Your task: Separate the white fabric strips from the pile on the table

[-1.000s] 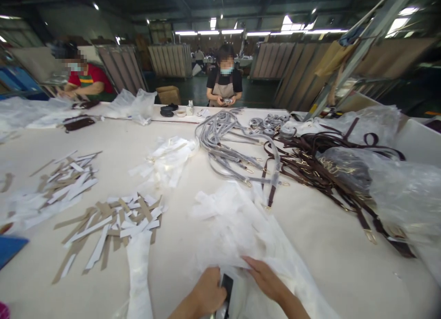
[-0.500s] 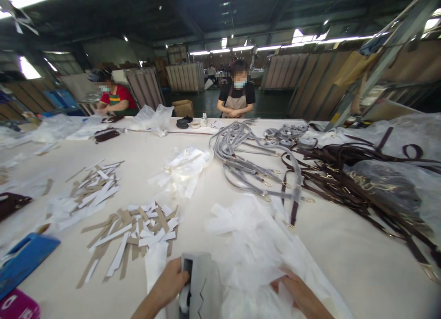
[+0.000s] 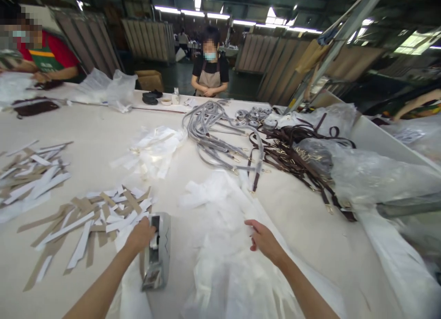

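My left hand [image 3: 141, 236] is closed around the top end of a grey handheld tool [image 3: 157, 252] with a black slot, which lies on the table near its front edge. My right hand [image 3: 263, 240] reaches over a heap of thin white tissue sheets [image 3: 223, 245], fingers curled and pinching the edge of a sheet. Just left of the tool lies a pile of brown and white paper strips [image 3: 93, 218].
Grey straps [image 3: 215, 135] and dark brown straps [image 3: 296, 158] with metal clasps lie across the middle and right of the white table [image 3: 103, 139]. Clear plastic bags [image 3: 375, 176] sit at the right. Two people work at the far edge. More strips [image 3: 31, 172] lie at left.
My left hand has pushed the grey tool forward and laid it on the table. My right hand has moved up over the tissue heap. The view has swung to the right.
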`<control>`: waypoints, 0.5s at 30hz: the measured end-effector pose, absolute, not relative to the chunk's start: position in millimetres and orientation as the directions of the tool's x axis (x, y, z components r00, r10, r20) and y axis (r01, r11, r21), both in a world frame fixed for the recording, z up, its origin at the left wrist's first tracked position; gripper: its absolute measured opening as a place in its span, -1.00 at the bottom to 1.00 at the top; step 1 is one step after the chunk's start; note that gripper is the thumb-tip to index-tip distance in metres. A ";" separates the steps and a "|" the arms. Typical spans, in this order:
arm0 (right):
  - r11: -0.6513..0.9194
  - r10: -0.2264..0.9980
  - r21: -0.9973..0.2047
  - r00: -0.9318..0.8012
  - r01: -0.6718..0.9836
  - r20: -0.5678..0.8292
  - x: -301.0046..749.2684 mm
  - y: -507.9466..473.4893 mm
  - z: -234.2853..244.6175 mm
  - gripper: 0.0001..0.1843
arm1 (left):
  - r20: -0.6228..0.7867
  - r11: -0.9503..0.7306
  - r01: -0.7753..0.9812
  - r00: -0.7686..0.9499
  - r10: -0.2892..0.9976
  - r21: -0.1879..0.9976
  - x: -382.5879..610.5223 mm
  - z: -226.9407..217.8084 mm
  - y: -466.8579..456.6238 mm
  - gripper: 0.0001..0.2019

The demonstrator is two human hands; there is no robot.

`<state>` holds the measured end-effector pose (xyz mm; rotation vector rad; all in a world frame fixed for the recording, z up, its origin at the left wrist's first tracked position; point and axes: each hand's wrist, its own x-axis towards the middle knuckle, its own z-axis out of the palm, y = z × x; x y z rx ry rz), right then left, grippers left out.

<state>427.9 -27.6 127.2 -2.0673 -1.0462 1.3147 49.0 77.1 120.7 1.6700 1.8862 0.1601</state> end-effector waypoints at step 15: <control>0.045 0.999 -0.690 -0.021 0.722 0.043 302.1 -145.2 119.7 -0.44 | -0.161 -0.450 0.779 0.560 0.812 0.437 177.2 126.8 -55.0 -0.47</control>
